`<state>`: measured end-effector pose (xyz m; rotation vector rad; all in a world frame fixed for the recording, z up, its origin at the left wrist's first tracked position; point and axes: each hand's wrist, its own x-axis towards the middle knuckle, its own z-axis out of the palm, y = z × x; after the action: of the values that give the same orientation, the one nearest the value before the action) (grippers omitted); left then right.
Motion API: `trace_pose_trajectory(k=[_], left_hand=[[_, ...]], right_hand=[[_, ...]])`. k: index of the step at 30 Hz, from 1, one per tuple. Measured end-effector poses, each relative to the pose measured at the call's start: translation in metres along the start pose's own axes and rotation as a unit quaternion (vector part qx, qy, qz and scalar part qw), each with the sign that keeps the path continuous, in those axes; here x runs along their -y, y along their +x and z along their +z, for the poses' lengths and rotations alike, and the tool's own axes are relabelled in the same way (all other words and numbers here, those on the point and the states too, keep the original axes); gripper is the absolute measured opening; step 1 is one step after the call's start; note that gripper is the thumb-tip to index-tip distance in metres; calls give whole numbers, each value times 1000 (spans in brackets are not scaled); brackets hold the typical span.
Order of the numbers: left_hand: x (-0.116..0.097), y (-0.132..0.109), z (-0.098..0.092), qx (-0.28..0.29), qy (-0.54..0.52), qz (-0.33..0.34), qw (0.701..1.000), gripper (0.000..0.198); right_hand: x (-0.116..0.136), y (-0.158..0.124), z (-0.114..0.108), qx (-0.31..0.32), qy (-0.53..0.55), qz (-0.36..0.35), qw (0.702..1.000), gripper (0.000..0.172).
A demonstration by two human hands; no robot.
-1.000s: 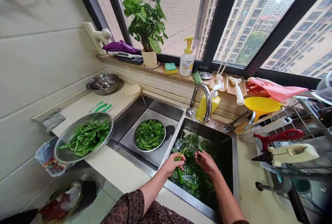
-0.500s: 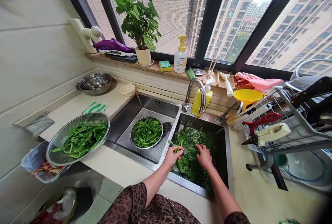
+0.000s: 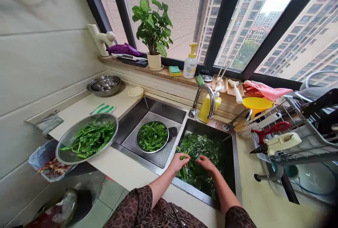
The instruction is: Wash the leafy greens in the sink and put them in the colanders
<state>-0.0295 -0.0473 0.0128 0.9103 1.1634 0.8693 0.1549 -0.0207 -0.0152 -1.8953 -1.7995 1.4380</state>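
Note:
Leafy greens (image 3: 203, 147) float in water in the right sink basin (image 3: 229, 157). Over the near left part of that basin, my left hand (image 3: 179, 163) is closed round a few green stems, with leaves hanging below it. My right hand (image 3: 207, 164) is just to its right, low over the water and greens. Its fingers are drawn together, and what they may hold is hidden. In the left basin (image 3: 158, 105) stands a round metal strainer of greens (image 3: 153, 135). A larger mesh colander (image 3: 63, 143) on the left counter also holds greens.
A chrome faucet (image 3: 212, 105) and yellow bottle (image 3: 206, 110) stand behind the basins. At right is a wire rack (image 3: 295, 150) with knives and scissors. Steel bowls (image 3: 104, 85) rest at back left; a lined waste bin (image 3: 39, 164) hangs below the colander.
The view has shifted, so most things sit slightly right and lower. My right hand has moved closer to my left hand. My left hand still holds the stems.

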Motion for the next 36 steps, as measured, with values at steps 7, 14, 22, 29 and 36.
trace_pose_trajectory(k=[7,14,22,29,36], left_hand=[[-4,1,7,-22,-55,4,998,36],[-30,-4,26,17,-74,45,996,50],[-41,-13,36,29,18,63,997,37],[-31,-8,35,-31,-151,5,988,32],[-37,-4,33,-18,-294,-51,954,35]], right_hand=[[-7,-57,-46,-38,481,-1,876,21],[8,-76,-45,-4,565,-37,825,23],[28,-83,-38,21,515,-82,853,33],[5,-74,-45,-47,383,-40,922,43],[-15,-62,-48,-265,33,-56,962,32]])
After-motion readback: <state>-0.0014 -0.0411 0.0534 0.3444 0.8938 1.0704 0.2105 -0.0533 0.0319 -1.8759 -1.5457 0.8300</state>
